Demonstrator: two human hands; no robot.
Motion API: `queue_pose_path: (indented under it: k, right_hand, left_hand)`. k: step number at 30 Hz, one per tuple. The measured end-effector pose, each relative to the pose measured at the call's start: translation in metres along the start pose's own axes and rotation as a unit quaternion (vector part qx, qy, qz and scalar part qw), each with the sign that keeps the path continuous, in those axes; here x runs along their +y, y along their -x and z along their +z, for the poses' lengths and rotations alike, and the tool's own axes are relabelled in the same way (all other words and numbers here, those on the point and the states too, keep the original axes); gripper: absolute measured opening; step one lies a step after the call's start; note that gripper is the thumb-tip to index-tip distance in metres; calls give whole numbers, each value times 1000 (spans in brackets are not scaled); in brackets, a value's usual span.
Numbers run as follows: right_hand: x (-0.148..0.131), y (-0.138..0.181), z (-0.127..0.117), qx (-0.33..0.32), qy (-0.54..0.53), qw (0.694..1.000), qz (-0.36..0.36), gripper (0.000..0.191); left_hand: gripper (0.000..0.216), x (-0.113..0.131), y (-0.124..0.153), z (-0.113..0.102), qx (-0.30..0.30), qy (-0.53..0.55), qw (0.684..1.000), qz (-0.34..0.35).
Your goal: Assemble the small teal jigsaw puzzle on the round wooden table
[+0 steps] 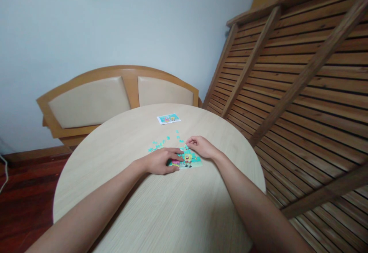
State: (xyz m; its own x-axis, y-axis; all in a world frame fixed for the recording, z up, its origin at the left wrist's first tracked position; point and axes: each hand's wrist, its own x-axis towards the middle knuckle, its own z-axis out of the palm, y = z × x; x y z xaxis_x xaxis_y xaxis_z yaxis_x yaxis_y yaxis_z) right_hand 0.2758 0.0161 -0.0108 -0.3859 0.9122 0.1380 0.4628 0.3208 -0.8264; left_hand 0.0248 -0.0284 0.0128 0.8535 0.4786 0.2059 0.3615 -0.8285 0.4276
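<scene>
A partly assembled jigsaw puzzle (196, 163) lies on the round table, showing a yellow cartoon sponge figure on a turquoise ground. My left hand (162, 160) rests palm down over its left part, fingers spread and touching it, covering some of the picture. At the upper edge of the puzzle, my right hand (200, 146) has thumb and fingertips pinched together on a small jigsaw piece, mostly hidden by the fingers. Loose turquoise jigsaw pieces (155, 145) are scattered beyond my left hand, and a few others lie farther up toward the middle.
A picture card (168, 119) with a similar cartoon scene lies farther back on the pale wooden table (120, 138). Behind the table stands a padded wooden headboard (130, 88) against the wall. A large slatted wood frame (287, 76) leans at the right.
</scene>
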Motion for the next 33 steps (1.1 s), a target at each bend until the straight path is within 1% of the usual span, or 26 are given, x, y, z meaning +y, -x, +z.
queue_pose_path:
  k: [4, 9, 14, 18, 22, 24, 28, 33]
  right_hand:
    - [2, -1, -2, -1, -13, 1000, 4, 17]
    - [3, 0, -7, 0, -2, 1000, 19, 20]
    - [0, 3, -13, -23, 26, 999, 25, 21]
    - [-3, 6, -18, -31, 33, 998, 42, 21]
    - [-5, 9, -25, -23, 27, 997, 65, 20]
    - [-5, 10, -28, -32, 17, 996, 79, 21]
    - [-5, 13, -32, -69, -10, 993, 94, 22]
    - [-6, 14, -32, -77, -14, 992, 97, 23]
  left_hand:
    - [38, -1, 1, 0, -3, -5, 1000, -5]
    - [38, -4, 2, -1, 1, -4, 1000, -10]
    - [37, -7, 4, -2, 10, -14, 1000, -22]
    - [36, -7, 5, -3, 17, -14, 1000, -21]
    - [38, -7, 6, -3, 6, -25, 999, -24]
    - [38, -7, 6, -3, 3, -29, 999, -22]
    - [38, -7, 6, -3, 3, -27, 999, -20]
    - [38, -7, 6, -4, -1, -28, 999, -28]
